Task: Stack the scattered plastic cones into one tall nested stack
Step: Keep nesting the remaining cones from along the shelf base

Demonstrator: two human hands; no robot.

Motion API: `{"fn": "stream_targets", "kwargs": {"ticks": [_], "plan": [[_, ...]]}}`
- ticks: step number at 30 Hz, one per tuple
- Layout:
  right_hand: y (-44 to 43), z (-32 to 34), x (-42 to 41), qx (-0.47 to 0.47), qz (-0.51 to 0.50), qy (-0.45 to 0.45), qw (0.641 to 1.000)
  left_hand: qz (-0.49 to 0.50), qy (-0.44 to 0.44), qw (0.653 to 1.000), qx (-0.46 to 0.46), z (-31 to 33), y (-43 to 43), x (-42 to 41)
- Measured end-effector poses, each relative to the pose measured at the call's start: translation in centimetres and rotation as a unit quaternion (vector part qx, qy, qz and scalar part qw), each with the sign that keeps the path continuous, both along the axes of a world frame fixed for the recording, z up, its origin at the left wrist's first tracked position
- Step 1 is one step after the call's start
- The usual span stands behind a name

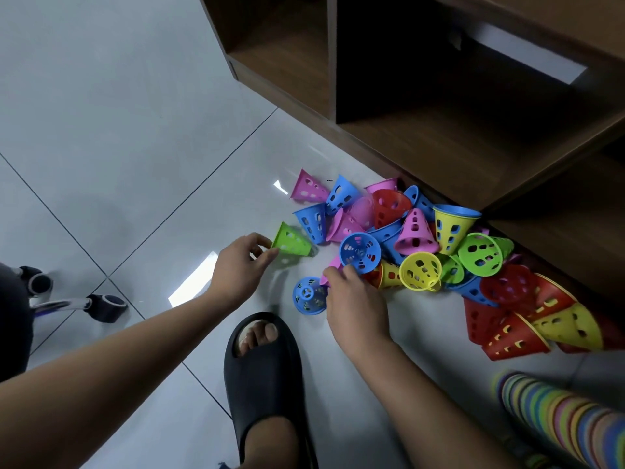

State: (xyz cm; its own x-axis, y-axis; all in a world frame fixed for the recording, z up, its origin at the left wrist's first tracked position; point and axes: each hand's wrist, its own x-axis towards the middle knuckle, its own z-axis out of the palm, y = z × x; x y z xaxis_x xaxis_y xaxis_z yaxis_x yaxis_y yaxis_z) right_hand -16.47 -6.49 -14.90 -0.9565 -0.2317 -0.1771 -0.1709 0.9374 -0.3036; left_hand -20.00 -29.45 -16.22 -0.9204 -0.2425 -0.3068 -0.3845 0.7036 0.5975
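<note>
Several perforated plastic cones in pink, blue, red, yellow and green lie in a heap (419,238) on the grey tiled floor beside a wooden shelf unit. My left hand (241,265) pinches the rim of a green cone (291,240) lying on its side at the heap's left edge. My right hand (355,306) grips the rim of a blue cone (360,252) whose mouth faces me; a pink cone (333,265) shows partly under its fingers. Another blue cone (309,295) lies just left of that hand. A tall nested multicoloured stack (561,414) lies blurred at lower right.
The dark wooden shelf unit (439,96) borders the heap at the back and right. My foot in a black slide sandal (267,377) stands between my arms. A chair base with castors (77,299) sits at the left. Bare tiles (118,130) stretch to the upper left.
</note>
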Motion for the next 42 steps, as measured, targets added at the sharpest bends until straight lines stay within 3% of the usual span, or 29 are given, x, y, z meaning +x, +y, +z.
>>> {"fn": "stream_targets", "kwargs": {"ticks": [5, 10, 15, 17, 19, 21, 23, 25, 30, 33, 35, 39, 42], "plan": [[1.2, 0.2, 0.4, -0.049, -0.029, 0.038, 0.998, 0.015, 0.029, 0.999, 0.005, 0.5, -0.2, 0.0], [2.8, 2.1, 0.7, -0.199, -0.075, 0.044, 0.976, 0.067, 0.027, 0.987, 0.145, 2.0, 0.0, 0.7], [4.2, 3.8, 0.5, -0.309, -0.162, 0.041, 0.936, 0.061, -0.008, 0.974, 0.218, 2.9, 0.7, 1.3], [4.7, 4.1, 0.4, -0.418, -0.234, -0.051, 0.876, 0.041, -0.034, 0.968, 0.244, 3.4, 1.4, 1.3], [4.6, 4.5, 0.3, -0.559, -0.305, -0.149, 0.756, 0.009, -0.065, 0.962, 0.266, 3.7, 2.1, 1.5], [4.2, 5.0, 0.5, -0.643, -0.348, -0.224, 0.644, -0.021, -0.092, 0.959, 0.267, 3.9, 2.5, 1.8], [3.7, 5.4, 0.8, -0.664, -0.343, -0.277, 0.604, -0.049, -0.112, 0.962, 0.246, 3.7, 2.6, 2.0], [3.1, 5.1, 1.2, -0.651, -0.314, -0.317, 0.614, -0.067, -0.134, 0.965, 0.215, 3.4, 2.6, 2.2], [2.2, 2.3, 1.6, -0.546, -0.272, -0.355, 0.708, -0.052, -0.16, 0.969, 0.179, 2.5, 3.0, 2.8], [2.1, 1.0, 1.4, -0.485, -0.291, -0.362, 0.741, -0.033, -0.162, 0.966, 0.198, 1.9, 3.3, 3.0], [2.4, 0.2, 1.3, -0.422, -0.291, -0.342, 0.788, -0.025, -0.162, 0.963, 0.213, 1.6, 3.6, 2.9], [3.2, 0.0, 1.2, -0.296, -0.251, -0.203, 0.899, -0.041, -0.13, 0.978, 0.159, 1.6, 3.7, 2.0], [3.5, 0.6, 1.3, -0.253, -0.195, -0.028, 0.947, -0.051, -0.087, 0.988, 0.113, 1.7, 3.6, 0.4]]}}
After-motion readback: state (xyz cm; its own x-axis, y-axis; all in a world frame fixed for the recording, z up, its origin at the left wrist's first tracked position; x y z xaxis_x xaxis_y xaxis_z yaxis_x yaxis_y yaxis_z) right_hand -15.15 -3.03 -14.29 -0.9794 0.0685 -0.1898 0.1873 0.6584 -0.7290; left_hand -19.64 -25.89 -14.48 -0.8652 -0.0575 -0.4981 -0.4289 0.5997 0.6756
